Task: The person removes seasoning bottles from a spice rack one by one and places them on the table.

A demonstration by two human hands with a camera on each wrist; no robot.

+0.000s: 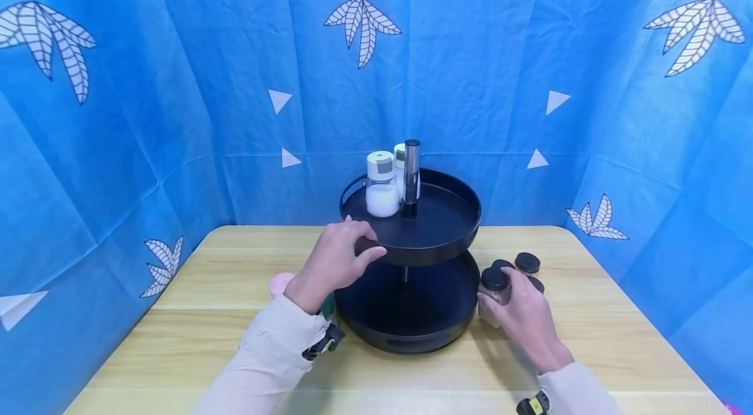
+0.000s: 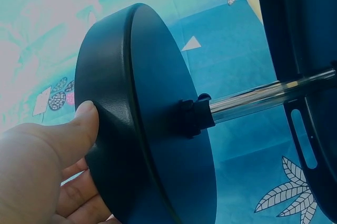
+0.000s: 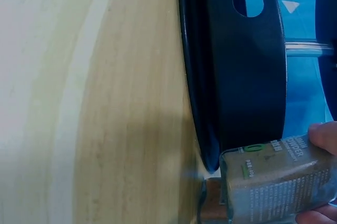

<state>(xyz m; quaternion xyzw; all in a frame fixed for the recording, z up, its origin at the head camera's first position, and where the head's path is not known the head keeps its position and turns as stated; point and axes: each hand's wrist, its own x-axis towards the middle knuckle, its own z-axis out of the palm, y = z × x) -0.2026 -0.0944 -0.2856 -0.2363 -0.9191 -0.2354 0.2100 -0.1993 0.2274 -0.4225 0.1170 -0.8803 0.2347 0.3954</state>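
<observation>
A black two-tier round tray [image 1: 444, 206] stands on the wooden table, a shiny post [image 1: 412, 170] rising through its middle. My left hand [image 1: 338, 258] grips the upper tier's near left rim; the left wrist view shows the thumb [image 2: 88, 121] against its outer wall. Beside the lower tier [image 1: 400, 310], my right hand [image 1: 523, 314] holds a black-lidded spice jar [image 1: 489, 317]. In the right wrist view this clear jar [image 3: 274, 182] contains brown powder and appears raised off the table. On the upper tier sit two white-capped jars, the nearer one [image 1: 382, 196] partly filled with white contents.
Several more black-lidded jars [image 1: 527, 263] stand right of the tray, partly behind my right hand. Left of it, a pink lid [image 1: 281, 283] and a green item [image 1: 327, 306] are partly hidden by my left arm. Blue patterned curtains [image 1: 470, 75] enclose the table.
</observation>
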